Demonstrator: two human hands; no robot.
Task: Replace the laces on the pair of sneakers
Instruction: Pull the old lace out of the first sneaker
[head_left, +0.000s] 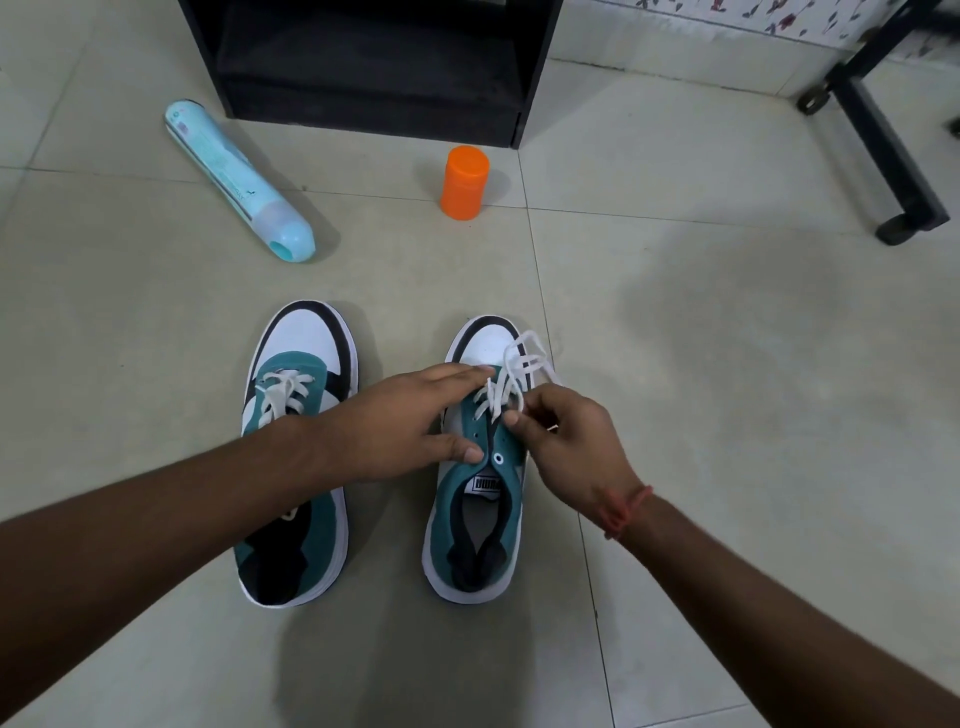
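Two teal, white and black sneakers stand side by side on the tiled floor, toes pointing away from me. The left sneaker (298, 364) has a white lace (283, 397) in its front eyelets; my left forearm crosses over its middle. The right sneaker (480, 514) carries a loose white lace (511, 371), threaded only near the toe, with loops lying over the toe cap. My left hand (400, 421) rests flat on this shoe's left side, fingers straight, thumb by an eyelet. My right hand (563, 441) pinches the lace above the eyelets.
A light blue spray can (236, 179) lies on the floor at the back left. An orange capped container (464, 183) stands behind the shoes. A black cabinet (374, 67) is at the back, and a black wheeled frame (883, 140) at the back right.
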